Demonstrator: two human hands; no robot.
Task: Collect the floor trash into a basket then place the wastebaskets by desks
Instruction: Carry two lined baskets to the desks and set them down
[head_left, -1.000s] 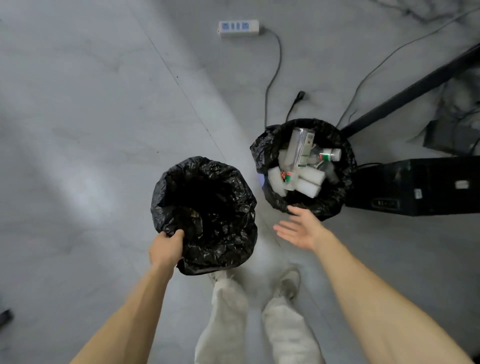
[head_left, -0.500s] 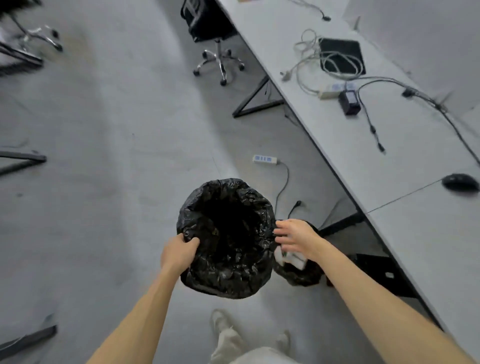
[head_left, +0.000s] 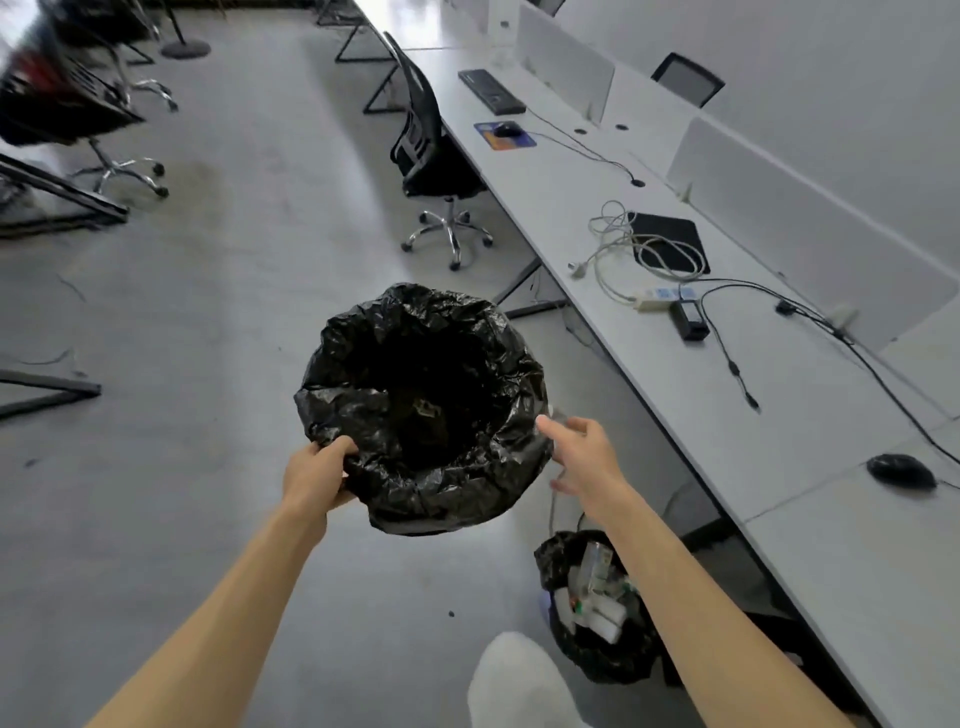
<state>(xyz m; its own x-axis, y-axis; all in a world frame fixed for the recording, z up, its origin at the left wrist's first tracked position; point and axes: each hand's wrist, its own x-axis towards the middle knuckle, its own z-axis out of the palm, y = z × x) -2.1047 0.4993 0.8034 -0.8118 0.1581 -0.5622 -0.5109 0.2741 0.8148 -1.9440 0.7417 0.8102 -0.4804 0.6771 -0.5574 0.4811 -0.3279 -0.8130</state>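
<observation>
I carry a wastebasket lined with a black bag (head_left: 423, 405) in front of me, above the floor. My left hand (head_left: 317, 475) grips its near-left rim. My right hand (head_left: 584, 457) hovers at the basket's right rim with fingers loosely spread, holding nothing. Inside the carried basket I see only a small scrap at the bottom. A second black-bagged wastebasket (head_left: 597, 608), full of bottles and white trash, stands on the floor by the desk, below my right forearm.
A long white desk (head_left: 675, 364) runs along the right with cables, a power strip (head_left: 657, 297), a mouse (head_left: 901, 470) and a keyboard. A black office chair (head_left: 434, 161) stands at the desk ahead. More chairs and desk legs stand at the left. My knee (head_left: 519, 680) shows at the bottom.
My view has tilted up from the floor to the desk row. The carried basket has risen and moved forward, away from the full basket. My right hand has come up beside its rim.
</observation>
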